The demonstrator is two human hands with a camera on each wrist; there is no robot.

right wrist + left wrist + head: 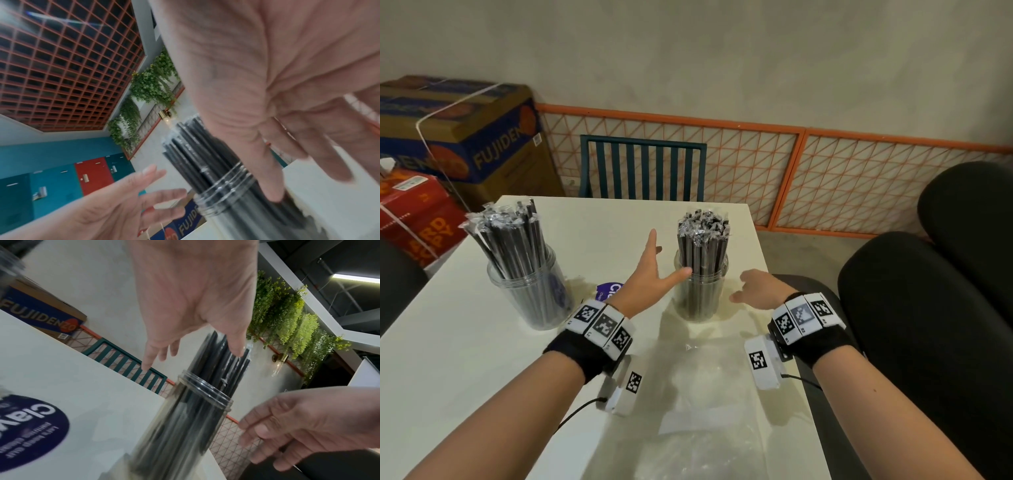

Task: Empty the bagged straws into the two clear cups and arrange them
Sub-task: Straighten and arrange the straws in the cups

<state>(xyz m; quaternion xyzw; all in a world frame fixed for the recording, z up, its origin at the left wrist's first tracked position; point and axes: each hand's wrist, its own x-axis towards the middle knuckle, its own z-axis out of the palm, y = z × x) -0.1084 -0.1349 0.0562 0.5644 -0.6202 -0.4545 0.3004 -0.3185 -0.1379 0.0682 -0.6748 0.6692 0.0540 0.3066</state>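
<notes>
Head view: two clear cups (700, 291) of wrapped straws (703, 240) are seen on the surface (465, 342); one empty bag (705, 394) lies nearer than the right cup. Left hand (650, 270) and right hand (760, 289) flank that cup, fingers spread, nothing held. Wrist views: both hands are seen splayed beside it.

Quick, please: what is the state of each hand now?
Left hand: open, holding nothing.
Right hand: open, fingers relaxed, holding nothing.

The left hand (193, 293), fingers spread, hovers by the clear cup (185, 421) of black straws (224, 363).
</notes>
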